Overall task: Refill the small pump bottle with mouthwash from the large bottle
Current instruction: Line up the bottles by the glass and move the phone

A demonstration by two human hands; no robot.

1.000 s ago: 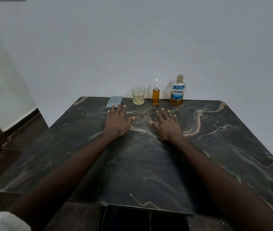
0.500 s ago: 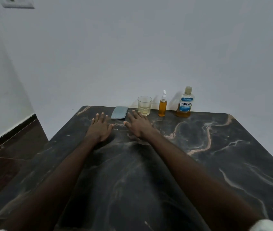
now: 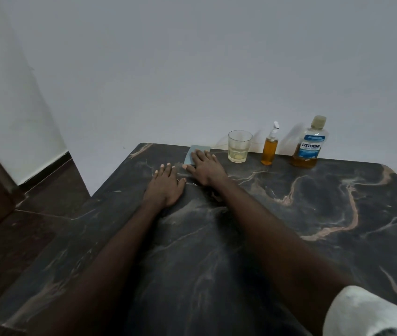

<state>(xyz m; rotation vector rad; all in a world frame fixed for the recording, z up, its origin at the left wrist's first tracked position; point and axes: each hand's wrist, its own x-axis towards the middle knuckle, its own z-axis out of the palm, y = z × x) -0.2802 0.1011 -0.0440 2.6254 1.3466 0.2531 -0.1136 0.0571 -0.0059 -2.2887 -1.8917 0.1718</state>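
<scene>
While the left hand (image 3: 166, 187) lies flat and relaxed on the worktop (image 3: 314, 226), the right hand (image 3: 206, 168) rests flat on a grey-blue slab (image 3: 200, 148).

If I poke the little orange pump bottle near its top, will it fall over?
The pump bottle is tall and narrow on a small base, so a high push would likely tip it. It looks nearly full of orange liquid, which may steady it. The table looks smooth, so a low push might slide it instead.
</scene>
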